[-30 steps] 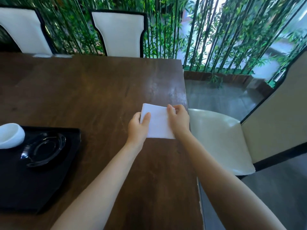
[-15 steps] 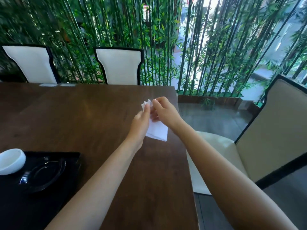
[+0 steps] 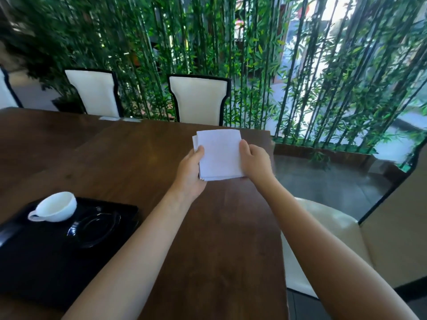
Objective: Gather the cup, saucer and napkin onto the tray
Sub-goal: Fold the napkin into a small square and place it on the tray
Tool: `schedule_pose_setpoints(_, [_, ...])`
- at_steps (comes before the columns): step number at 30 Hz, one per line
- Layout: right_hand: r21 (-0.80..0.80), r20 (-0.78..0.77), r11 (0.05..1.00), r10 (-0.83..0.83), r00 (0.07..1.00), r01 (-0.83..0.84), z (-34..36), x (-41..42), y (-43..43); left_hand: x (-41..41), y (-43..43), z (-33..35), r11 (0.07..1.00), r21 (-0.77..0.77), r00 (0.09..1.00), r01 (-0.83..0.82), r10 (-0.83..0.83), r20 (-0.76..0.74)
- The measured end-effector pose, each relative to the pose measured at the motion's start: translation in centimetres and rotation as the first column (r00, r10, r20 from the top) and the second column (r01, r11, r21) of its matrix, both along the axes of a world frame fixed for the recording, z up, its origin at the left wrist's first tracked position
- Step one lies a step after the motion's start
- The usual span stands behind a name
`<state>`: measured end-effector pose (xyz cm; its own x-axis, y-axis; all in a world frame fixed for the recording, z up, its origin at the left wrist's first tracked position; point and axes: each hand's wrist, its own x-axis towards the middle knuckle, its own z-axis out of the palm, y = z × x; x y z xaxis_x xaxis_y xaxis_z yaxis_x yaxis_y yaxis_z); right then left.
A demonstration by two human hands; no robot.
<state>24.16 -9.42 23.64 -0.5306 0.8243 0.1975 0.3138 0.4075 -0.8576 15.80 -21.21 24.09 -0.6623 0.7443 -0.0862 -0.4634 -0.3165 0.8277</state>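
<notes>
Across the dark wooden table my two bare arms reached forward, and beyond its far edge stood two cream chairs against a screen of green bamboo. At my right, a third cream chair sat just beside the table's edge. On the near left lay the black tray, and the dark glass saucer rested on it. Tilted on its side, with its handle toward the left, the white cup lay on the tray touching the saucer's far rim. I held the folded white napkin above the table, well apart from the tray. My left hand pinched its left edge, thumb on top, and my right hand gripped its right edge the same way.
</notes>
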Motion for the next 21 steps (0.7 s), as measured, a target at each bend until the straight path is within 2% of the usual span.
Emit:
schedule_pose_setpoints(3, [0.038,-0.106,0.999,0.038,0.994,-0.034,-1.0,-2.1,-2.0,-1.5,-2.7,-0.9,1.000,-0.027,0.999,-0.008,0.007,-0.033])
schedule_pose_setpoints(8, [0.083,-0.178,0.985,0.162,0.971,-0.149,-2.2,-6.3,-6.2,-5.0,-9.2,-1.8,0.971,-0.177,0.984,0.158,-0.170,-0.058])
schedule_pose_setpoints(13, [0.133,-0.181,0.948,0.311,0.933,-0.291,-2.7,-11.2,-11.3,-8.5,-15.5,-2.6,0.981,-0.196,0.997,-0.009,-0.006,-0.076])
schedule_pose_setpoints(18, [0.085,-0.164,0.897,0.443,0.882,-0.435,-3.8,-16.1,-17.6,-12.4,-22.4,-4.3,0.970,-0.206,0.989,-0.129,0.111,-0.096])
schedule_pose_setpoints(21, [0.028,-0.119,0.855,0.517,0.848,-0.517,-5.1,-19.1,-21.8,-14.7,-26.9,-6.4,0.968,-0.164,0.982,-0.187,0.185,-0.030])
